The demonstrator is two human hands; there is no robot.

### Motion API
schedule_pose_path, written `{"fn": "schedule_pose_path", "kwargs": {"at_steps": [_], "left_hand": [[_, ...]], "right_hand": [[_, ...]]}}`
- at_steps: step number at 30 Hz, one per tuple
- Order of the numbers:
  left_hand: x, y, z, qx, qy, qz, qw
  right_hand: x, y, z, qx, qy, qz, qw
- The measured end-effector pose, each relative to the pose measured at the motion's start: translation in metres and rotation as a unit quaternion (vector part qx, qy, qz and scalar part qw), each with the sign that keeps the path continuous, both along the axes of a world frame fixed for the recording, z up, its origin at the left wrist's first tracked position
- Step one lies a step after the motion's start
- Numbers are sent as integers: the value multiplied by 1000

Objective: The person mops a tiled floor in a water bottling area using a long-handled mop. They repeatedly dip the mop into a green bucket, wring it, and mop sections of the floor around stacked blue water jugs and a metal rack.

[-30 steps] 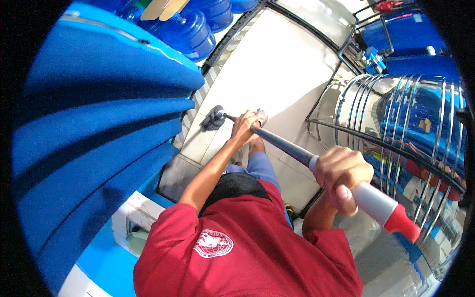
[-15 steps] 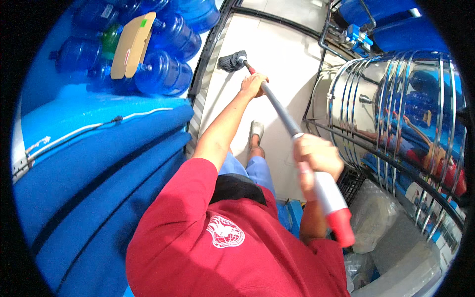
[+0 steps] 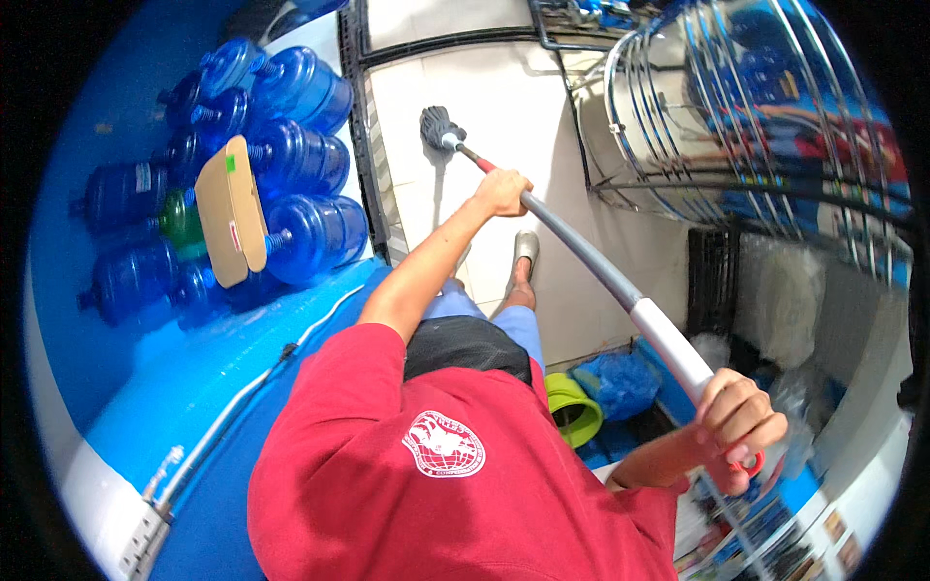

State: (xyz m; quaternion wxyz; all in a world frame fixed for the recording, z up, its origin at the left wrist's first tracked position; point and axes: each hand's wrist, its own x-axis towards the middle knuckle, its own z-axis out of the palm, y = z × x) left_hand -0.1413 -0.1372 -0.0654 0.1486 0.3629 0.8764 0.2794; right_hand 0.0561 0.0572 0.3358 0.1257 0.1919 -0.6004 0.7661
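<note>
Two hands on the mop (image 3: pixel 581 254): left hand (image 3: pixel 502 191) wrapped around the grey shaft low down, right hand (image 3: pixel 738 418) clenched on the red top end. Mop head (image 3: pixel 436 124) sits on the white tiled floor (image 3: pixel 542 87), between blue water jugs (image 3: pixel 305 155) stacked on the left and a shiny steel tank (image 3: pixel 756 107) on the right. Cardboard (image 3: pixel 231 211) leans on the jugs.

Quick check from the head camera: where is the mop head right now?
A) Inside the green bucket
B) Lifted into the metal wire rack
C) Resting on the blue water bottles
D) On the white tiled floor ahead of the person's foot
D: the mop head sits on the white tiled floor, beyond the foot, with the left hand and right hand gripping the handle.
</note>
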Motion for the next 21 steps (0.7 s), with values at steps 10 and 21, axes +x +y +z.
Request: {"fn": "schedule_pose_path", "kwargs": {"at_steps": [10,21], "left_hand": [[139,27,-7,-154,-48,-291,943],[164,-68,-65,246,-690,371,571]], "right_hand": [[120,-38,9,132,-784,97,598],[155,-122,-89,199,-674,111,702]]}}
